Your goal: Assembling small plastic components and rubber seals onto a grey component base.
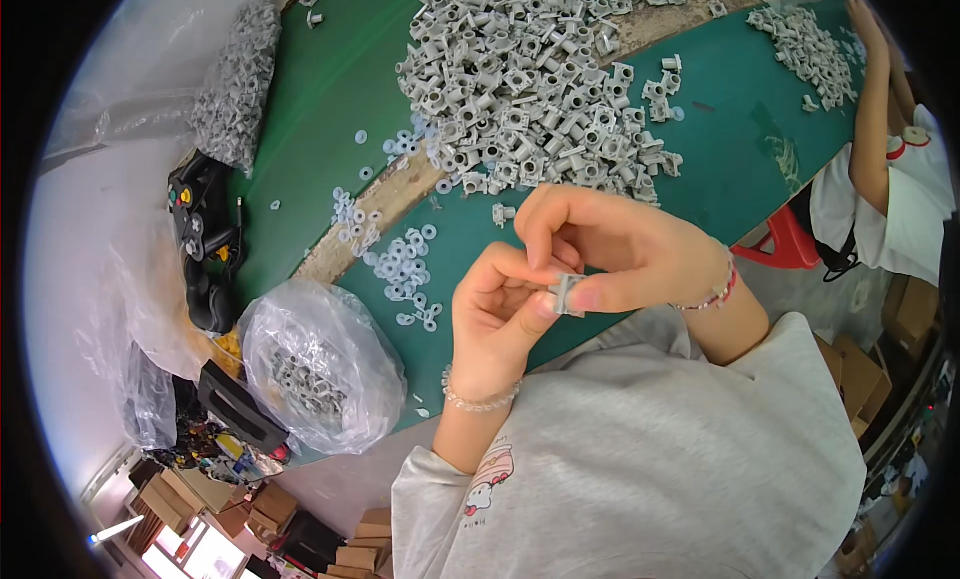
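Observation:
Between my two hands, over the near edge of the table, is a small grey plastic part [567, 294]. My left hand [497, 314] pinches its left side with thumb and index finger. From the right, my right hand [620, 249] grips the same part, thumb on its near face and fingers curled above. A big heap of similar grey plastic parts [530, 89] lies just beyond my hands, with one loose grey part [503, 215] close to my fingers. Translucent rubber washers [400, 264] are scattered to the left of my hands.
A clear plastic bag [370, 369] holding grey parts stands at the near left. Beyond it are a black game controller [200, 219] and a full bag of parts [238, 84]. Another person's arm [872, 129] reaches to a smaller heap [805, 54] at the far right, near a red stool [780, 244].

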`<state>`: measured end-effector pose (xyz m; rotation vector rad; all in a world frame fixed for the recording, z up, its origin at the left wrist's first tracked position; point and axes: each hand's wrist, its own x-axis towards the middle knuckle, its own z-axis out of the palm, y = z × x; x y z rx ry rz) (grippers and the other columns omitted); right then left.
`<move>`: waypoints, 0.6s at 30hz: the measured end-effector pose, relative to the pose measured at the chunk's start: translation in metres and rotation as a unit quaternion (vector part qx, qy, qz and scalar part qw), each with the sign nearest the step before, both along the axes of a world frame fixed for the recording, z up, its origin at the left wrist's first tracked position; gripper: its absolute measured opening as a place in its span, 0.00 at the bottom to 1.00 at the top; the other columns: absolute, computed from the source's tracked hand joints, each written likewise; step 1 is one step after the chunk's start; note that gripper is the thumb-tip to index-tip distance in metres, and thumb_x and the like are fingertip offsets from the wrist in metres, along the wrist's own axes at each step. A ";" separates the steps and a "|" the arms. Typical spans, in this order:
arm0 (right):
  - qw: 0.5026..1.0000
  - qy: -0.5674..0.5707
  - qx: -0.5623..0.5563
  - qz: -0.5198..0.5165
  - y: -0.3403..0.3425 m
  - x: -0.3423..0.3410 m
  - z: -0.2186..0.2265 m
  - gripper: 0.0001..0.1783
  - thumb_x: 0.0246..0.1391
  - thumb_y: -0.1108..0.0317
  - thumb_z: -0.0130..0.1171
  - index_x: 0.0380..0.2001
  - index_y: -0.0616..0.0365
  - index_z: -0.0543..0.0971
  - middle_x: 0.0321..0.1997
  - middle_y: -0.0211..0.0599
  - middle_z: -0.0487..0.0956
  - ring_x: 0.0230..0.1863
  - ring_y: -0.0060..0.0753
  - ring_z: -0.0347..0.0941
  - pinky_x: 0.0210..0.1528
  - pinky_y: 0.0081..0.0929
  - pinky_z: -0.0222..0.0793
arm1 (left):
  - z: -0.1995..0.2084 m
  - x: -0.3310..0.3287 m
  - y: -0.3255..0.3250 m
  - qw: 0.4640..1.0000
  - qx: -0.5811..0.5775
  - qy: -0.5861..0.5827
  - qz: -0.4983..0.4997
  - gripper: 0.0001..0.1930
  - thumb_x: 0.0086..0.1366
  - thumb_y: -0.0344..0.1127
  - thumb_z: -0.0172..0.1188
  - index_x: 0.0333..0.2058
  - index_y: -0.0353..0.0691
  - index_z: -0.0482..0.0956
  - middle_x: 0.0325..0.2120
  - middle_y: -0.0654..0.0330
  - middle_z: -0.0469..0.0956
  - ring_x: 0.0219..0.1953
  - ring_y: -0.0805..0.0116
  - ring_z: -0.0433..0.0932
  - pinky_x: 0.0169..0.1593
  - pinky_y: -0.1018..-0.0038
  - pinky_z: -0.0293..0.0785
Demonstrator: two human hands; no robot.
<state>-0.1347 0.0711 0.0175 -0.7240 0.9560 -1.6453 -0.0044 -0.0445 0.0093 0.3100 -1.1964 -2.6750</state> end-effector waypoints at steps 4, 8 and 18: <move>0.991 -0.122 -0.009 0.052 -0.009 0.011 -0.006 0.15 0.45 0.71 0.62 0.36 0.55 0.68 0.37 0.28 0.61 0.37 0.21 0.55 0.40 0.19 0.55 | -0.005 0.015 -0.003 0.999 -0.014 -0.031 0.005 0.09 0.59 0.29 0.61 0.36 0.36 0.71 0.38 0.56 0.75 0.40 0.71 0.75 0.47 0.73 0.71; 0.996 -0.064 -0.033 0.061 -0.020 0.023 0.001 0.16 0.45 0.71 0.62 0.36 0.54 0.68 0.37 0.29 0.62 0.37 0.21 0.56 0.40 0.19 0.54 | -0.006 0.024 -0.007 0.998 0.030 0.034 0.039 0.10 0.59 0.30 0.61 0.36 0.38 0.70 0.38 0.55 0.74 0.38 0.70 0.74 0.46 0.72 0.71; 0.999 -0.017 -0.018 0.040 -0.047 0.055 0.012 0.12 0.50 0.72 0.58 0.37 0.57 0.69 0.40 0.33 0.64 0.41 0.23 0.61 0.44 0.22 0.59 | 0.004 0.059 -0.032 0.995 -0.027 0.033 0.089 0.09 0.59 0.25 0.59 0.37 0.37 0.69 0.37 0.55 0.74 0.40 0.69 0.72 0.45 0.72 0.69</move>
